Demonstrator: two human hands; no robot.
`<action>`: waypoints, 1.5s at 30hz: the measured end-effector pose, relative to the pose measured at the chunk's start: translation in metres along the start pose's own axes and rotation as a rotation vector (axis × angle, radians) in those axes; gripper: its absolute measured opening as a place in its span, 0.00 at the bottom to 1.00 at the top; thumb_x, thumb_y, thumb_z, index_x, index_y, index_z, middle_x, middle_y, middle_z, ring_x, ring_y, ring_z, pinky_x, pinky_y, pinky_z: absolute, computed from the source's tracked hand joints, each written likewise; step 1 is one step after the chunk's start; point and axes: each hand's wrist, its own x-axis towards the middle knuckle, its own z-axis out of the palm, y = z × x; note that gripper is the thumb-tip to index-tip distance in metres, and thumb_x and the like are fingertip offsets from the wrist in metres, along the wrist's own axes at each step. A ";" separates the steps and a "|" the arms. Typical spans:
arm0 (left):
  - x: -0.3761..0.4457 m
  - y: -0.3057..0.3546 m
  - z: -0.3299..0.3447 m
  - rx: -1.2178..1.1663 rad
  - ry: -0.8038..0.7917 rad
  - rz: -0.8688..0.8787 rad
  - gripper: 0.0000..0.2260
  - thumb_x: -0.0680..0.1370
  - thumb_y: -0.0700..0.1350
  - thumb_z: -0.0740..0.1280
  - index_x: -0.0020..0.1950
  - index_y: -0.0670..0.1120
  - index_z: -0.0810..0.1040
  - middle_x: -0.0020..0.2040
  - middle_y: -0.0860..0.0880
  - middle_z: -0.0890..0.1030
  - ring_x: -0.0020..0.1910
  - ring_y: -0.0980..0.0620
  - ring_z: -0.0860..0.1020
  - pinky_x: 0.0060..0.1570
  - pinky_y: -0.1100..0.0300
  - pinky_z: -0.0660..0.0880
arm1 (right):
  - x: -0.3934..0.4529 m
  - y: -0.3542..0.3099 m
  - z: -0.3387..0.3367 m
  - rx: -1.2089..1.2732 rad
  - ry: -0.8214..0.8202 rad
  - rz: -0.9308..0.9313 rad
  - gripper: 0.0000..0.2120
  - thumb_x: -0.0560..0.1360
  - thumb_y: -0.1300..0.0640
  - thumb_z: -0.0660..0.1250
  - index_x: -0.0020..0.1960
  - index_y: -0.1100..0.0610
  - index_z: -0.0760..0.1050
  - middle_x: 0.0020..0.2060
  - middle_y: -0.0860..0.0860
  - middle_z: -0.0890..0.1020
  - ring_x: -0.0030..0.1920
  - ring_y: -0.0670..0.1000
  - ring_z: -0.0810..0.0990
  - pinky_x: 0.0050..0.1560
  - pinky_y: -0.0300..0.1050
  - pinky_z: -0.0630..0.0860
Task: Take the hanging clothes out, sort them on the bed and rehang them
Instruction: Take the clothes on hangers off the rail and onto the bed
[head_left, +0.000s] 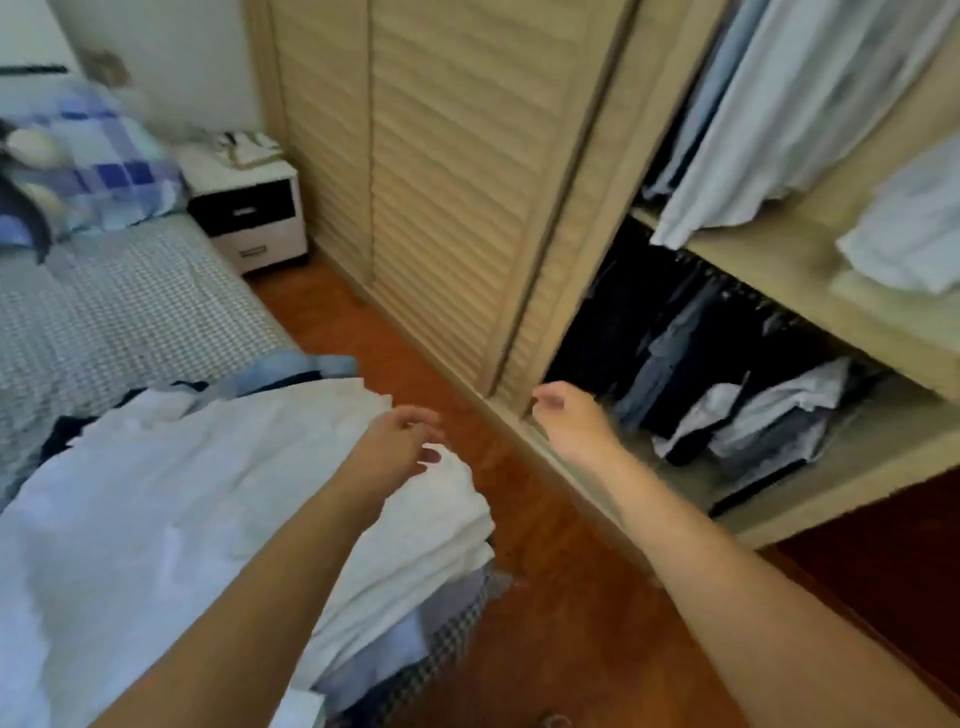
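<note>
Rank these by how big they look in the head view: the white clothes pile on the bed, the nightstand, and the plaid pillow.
1. White clothes pile, largest, though nearest the camera.
2. Plaid pillow and nightstand look alike; unranked.

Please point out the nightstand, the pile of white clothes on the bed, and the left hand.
nightstand (244, 208): head view, dark drawer front.
pile of white clothes (171, 493): head view, top layer.
left hand (400, 441): head view, back of hand.

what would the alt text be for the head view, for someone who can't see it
Two bare hands, left hand and right hand, reach forward empty with loosely curled fingers between a pile of white shirts on the bed and an open wardrobe. Pale shirts still hang inside above dark trousers.
</note>
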 end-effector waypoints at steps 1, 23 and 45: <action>0.007 0.027 0.044 0.026 -0.071 0.067 0.07 0.80 0.39 0.65 0.54 0.47 0.81 0.46 0.46 0.86 0.43 0.49 0.83 0.52 0.52 0.79 | -0.001 0.013 -0.044 0.020 0.046 -0.009 0.14 0.83 0.56 0.61 0.68 0.53 0.74 0.61 0.48 0.77 0.61 0.49 0.76 0.58 0.43 0.72; 0.073 0.604 0.515 1.088 -0.006 1.549 0.10 0.78 0.48 0.60 0.47 0.51 0.81 0.46 0.49 0.82 0.44 0.46 0.80 0.48 0.51 0.80 | 0.022 0.007 -0.683 -0.769 1.066 -0.066 0.12 0.80 0.56 0.59 0.58 0.54 0.78 0.53 0.50 0.80 0.54 0.53 0.78 0.51 0.47 0.75; 0.253 0.760 0.523 1.051 0.095 1.741 0.11 0.80 0.50 0.60 0.47 0.52 0.81 0.42 0.51 0.80 0.40 0.50 0.78 0.38 0.57 0.74 | 0.192 -0.091 -0.884 -0.844 1.381 0.554 0.18 0.78 0.61 0.60 0.67 0.57 0.75 0.61 0.57 0.78 0.61 0.59 0.78 0.58 0.49 0.75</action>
